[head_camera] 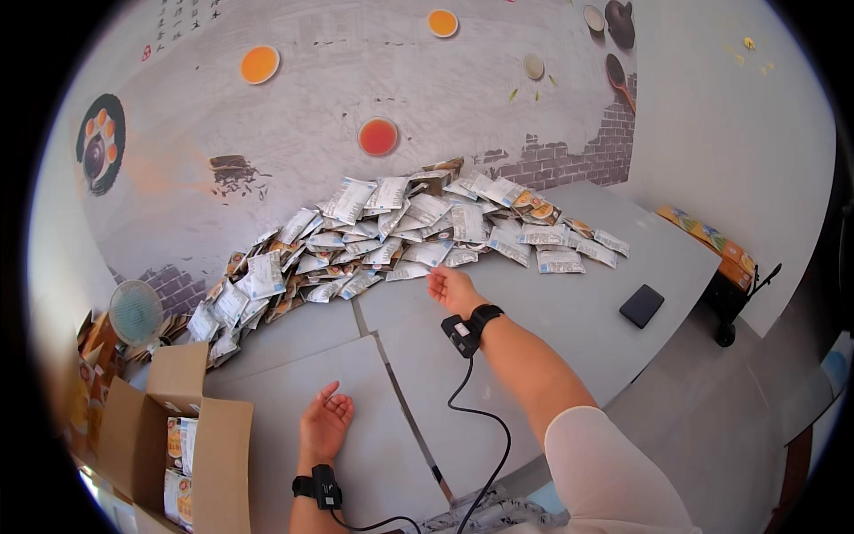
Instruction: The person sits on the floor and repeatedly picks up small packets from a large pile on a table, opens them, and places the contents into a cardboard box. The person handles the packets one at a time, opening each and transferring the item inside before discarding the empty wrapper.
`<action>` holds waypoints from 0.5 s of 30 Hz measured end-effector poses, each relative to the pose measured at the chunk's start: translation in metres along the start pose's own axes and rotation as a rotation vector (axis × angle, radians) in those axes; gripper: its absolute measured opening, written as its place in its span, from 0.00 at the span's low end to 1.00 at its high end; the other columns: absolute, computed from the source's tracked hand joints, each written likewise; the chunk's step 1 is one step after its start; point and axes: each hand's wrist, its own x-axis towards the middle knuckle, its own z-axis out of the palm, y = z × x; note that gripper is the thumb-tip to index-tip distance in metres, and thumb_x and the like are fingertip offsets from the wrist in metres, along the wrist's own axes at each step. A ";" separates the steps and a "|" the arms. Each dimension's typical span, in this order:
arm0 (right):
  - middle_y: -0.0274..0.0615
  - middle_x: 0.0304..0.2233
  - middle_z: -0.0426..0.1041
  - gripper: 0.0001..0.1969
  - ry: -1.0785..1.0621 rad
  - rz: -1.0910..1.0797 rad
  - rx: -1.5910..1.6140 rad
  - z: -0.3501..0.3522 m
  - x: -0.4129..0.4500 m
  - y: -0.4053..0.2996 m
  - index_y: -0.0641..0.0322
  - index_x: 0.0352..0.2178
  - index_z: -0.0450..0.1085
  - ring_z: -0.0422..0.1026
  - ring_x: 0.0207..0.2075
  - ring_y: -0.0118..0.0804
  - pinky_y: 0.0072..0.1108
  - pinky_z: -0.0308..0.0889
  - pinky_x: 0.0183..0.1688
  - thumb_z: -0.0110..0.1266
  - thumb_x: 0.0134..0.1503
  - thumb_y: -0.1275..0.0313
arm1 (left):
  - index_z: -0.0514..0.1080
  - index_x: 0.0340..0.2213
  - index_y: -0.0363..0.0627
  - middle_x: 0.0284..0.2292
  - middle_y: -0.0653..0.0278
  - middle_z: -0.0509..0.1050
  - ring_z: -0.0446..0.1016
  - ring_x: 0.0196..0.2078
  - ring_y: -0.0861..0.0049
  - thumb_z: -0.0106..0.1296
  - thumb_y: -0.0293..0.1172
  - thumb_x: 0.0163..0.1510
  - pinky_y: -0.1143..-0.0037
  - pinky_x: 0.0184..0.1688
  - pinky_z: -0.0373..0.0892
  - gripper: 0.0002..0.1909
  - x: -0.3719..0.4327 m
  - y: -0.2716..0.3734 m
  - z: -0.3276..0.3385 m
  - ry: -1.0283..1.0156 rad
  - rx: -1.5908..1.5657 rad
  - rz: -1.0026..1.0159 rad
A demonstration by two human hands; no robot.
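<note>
A long heap of sealed foil sachets (469,222) lies across the grey table (467,394), most with their white printed backs up. At the heap's front edge, my right hand (454,291) has its fingertips beside a white-backed sachet (428,253); whether they grip it I cannot tell. My left hand (327,420) is held above the nearer part of the table, palm turned up, fingers loosely curled and holding nothing. To its left stands an open cardboard box (223,460) with its flaps spread and several sachets (179,497) packed upright inside.
Black cables run from the wrist devices on both my arms. A dark wallet-like object (642,306) lies on the right of the table. A small fan (136,312) stands at the left. Beyond the right edge are orange cartons (707,243) on a black wheeled carrier (728,304).
</note>
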 end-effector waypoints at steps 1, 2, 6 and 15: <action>0.34 0.25 0.72 0.10 0.044 -0.008 0.012 -0.004 0.008 -0.004 0.60 0.28 0.67 0.70 0.24 0.26 0.22 0.69 0.32 0.49 0.55 0.64 | 0.64 0.43 0.37 0.30 0.60 0.71 0.70 0.37 0.70 0.43 0.39 0.56 0.72 0.43 0.67 0.18 -0.002 0.002 -0.002 0.012 0.004 0.002; 0.34 0.24 0.71 0.10 0.089 -0.017 0.023 -0.008 0.016 -0.008 0.60 0.27 0.67 0.70 0.23 0.25 0.22 0.69 0.32 0.49 0.55 0.64 | 0.64 0.43 0.37 0.30 0.60 0.71 0.70 0.37 0.70 0.43 0.38 0.56 0.72 0.43 0.68 0.18 -0.003 0.002 -0.003 0.017 0.001 0.002; 0.33 0.23 0.71 0.10 0.144 -0.067 0.065 -0.035 0.051 -0.024 0.59 0.27 0.66 0.70 0.23 0.25 0.22 0.69 0.32 0.49 0.55 0.64 | 0.64 0.43 0.36 0.31 0.59 0.72 0.70 0.37 0.69 0.43 0.37 0.55 0.72 0.43 0.67 0.18 -0.001 0.001 -0.001 0.017 -0.008 -0.010; 0.34 0.22 0.69 0.12 0.235 -0.111 0.247 -0.041 0.115 -0.028 0.60 0.30 0.64 0.70 0.25 0.28 0.25 0.68 0.34 0.45 0.58 0.61 | 0.63 0.45 0.36 0.32 0.58 0.72 0.70 0.37 0.68 0.44 0.36 0.55 0.71 0.44 0.66 0.19 0.001 0.002 0.002 0.008 0.010 -0.030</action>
